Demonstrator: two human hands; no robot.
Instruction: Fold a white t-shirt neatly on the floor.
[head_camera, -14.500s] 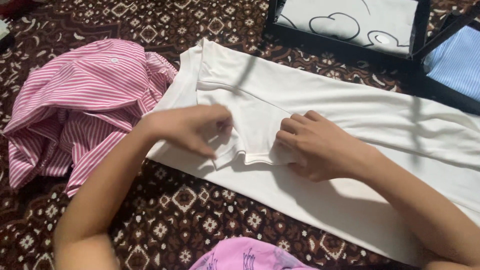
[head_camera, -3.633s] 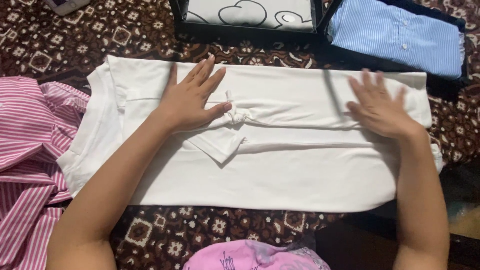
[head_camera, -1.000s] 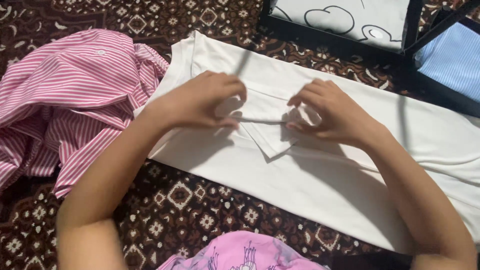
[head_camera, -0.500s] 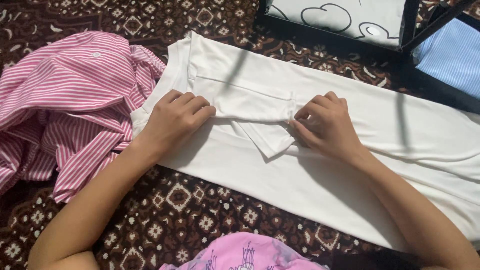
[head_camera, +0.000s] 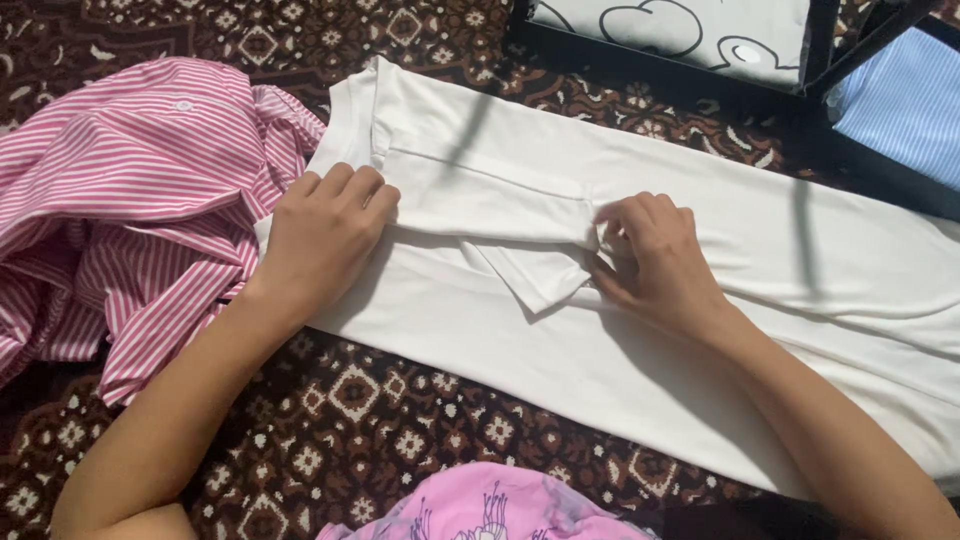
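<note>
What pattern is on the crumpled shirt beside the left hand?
Pink and white stripes on the crumpled cotton shirt, clearest in the head view.
</note>
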